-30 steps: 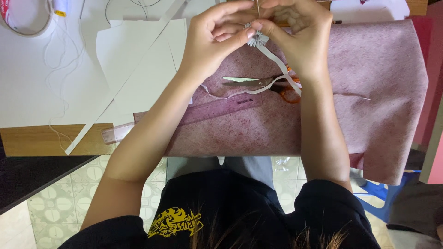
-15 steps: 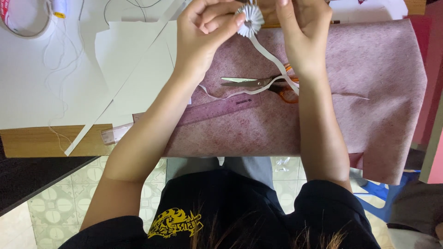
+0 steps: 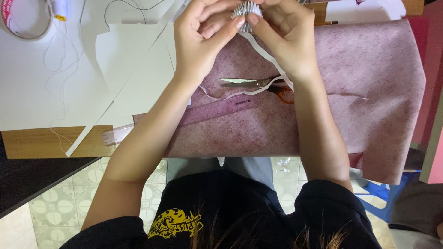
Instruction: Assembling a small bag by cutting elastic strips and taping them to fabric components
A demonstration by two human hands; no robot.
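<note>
White pleated paper rosette (image 3: 247, 11) pinched between both grips, left hand (image 3: 203, 39), right hand (image 3: 281, 37); keep folds compressed, tail strip (image 3: 270, 60) trailing below slack.

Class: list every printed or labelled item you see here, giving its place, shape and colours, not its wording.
Tape roll: top left corner, round, white with red print.
Ruler: on the pink fabric below the scissors, long, translucent purple, dark markings.
Shirt emblem: bottom centre, yellow on black.
</note>
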